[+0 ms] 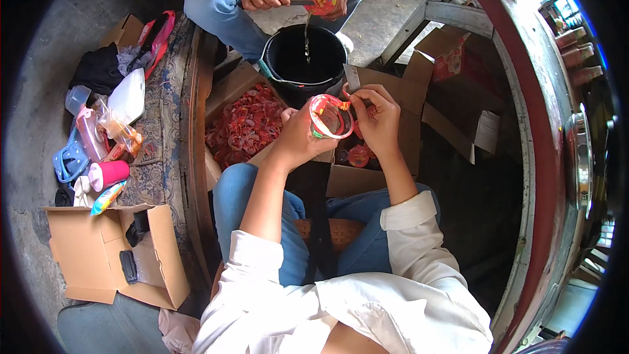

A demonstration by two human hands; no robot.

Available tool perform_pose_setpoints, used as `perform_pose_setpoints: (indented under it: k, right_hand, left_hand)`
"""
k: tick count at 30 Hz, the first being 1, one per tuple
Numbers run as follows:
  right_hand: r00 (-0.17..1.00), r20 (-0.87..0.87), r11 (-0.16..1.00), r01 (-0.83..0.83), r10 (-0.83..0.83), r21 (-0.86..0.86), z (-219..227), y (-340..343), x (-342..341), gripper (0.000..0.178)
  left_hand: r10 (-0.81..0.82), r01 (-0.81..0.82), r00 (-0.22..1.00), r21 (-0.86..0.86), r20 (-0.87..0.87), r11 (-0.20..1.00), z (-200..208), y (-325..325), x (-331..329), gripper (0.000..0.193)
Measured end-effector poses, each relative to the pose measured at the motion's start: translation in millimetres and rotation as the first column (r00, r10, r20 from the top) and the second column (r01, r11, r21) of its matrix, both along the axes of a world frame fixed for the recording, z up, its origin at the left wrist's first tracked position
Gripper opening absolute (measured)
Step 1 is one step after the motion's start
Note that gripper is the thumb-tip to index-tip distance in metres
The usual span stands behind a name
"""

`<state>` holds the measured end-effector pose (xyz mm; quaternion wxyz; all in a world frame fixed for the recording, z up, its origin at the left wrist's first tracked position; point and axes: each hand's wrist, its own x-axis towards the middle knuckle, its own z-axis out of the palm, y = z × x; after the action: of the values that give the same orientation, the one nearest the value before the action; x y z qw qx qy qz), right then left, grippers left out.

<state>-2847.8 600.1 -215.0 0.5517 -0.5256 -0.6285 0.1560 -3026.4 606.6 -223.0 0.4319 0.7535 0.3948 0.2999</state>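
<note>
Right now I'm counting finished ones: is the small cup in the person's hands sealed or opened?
Opened: the cup faces the camera with its foil lid partly peeled back.

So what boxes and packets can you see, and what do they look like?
Small cup: round, red foil lid, between left hand and right hand.
Box of wrappers: brown cardboard, red pieces, left of the bucket.
Open box: plain brown, lower left.

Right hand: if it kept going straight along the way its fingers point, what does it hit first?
The right hand points left toward the small red cup held in the left hand; its fingertips already sit at the cup's rim, pinching what looks like the foil lid. So the cup comes first, though depth is unclear.
</note>
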Motion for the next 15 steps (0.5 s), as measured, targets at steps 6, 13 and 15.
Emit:
perform_pose_setpoints:
  k: [6,13,15]
  right_hand:
    - [0.999,-0.041,0.997,0.001,-0.004,-0.081,1,1,8,0.003]
    - [0.990,-0.052,0.978,-0.138,0.131,-0.159,7,-1,18,0.005]
    - [0.992,0.048,0.985,-0.114,0.121,-0.132,5,-2,12,0.006]
  left_hand:
    - [-0.050,0.050,0.999,-0.010,0.020,0.999,-4,-5,7,0.064]
    - [0.187,-0.171,0.970,0.110,-0.155,0.979,14,-4,-2,0.061]
    - [0.365,-0.337,0.927,0.232,-0.089,0.913,14,-1,-12,0.061]
